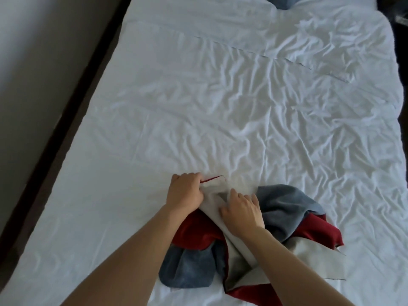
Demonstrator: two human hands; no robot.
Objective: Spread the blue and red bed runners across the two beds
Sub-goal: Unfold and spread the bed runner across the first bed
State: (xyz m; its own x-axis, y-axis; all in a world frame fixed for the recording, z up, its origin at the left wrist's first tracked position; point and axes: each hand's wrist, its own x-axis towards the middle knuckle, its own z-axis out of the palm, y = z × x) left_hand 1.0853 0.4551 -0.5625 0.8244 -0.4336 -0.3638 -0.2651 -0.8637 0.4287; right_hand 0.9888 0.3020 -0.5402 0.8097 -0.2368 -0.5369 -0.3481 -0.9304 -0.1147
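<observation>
A crumpled blue and red bed runner (pixel 284 206) with a pale grey underside lies bunched on the near part of the white bed (pixel 220 107). My left hand (pixel 184 191) grips one corner of the runner, grey side up with a thin red hem showing. Just to its right, my right hand (pixel 241 212) rests on the grey underside with its fingers tucked into a fold. Blue patches show at the lower left and upper right of the heap, red patches in between.
The white sheet is heavily wrinkled across the middle and right. A dark floor strip (pixel 66 102) and a grey wall (pixel 33 51) run along the bed's left side. A blue pillow (pixel 281 1) peeks in at the head end.
</observation>
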